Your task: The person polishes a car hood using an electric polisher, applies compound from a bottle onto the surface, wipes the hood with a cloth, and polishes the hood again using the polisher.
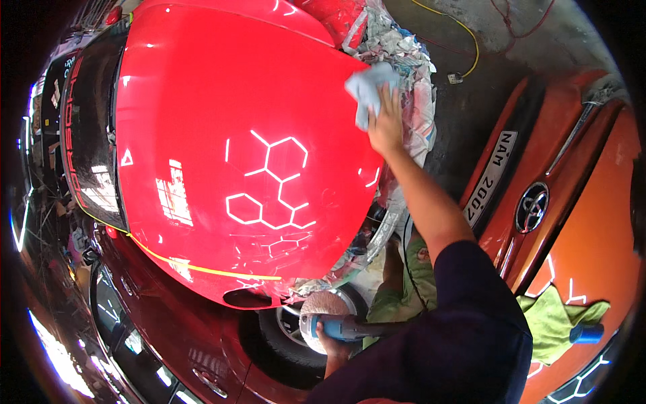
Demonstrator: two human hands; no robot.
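Note:
My right hand (387, 123) is stretched out over the front edge of a glossy red car hood (212, 101). Under its fingers is a pale blue cloth (371, 91), bunched and slightly blurred, lying against the paint. Lower down, my left hand (335, 343) grips a blue and black power polisher (335, 327) with a white wool pad (325, 303). The polisher hangs beside the hood, above a car wheel (275, 333), and its pad is clear of the hood. Bright ceiling lights and windows reflect in the paint.
Crumpled masking sheets (419, 111) wrap the car's nose. Yellow tape (202, 270) runs along the hood's side. A dark red car (171, 323) stands alongside. Behind me is an orange Toyota (580, 242) bearing a green cloth (547, 323). A black cord (408, 257) and yellow cable (472, 38) show.

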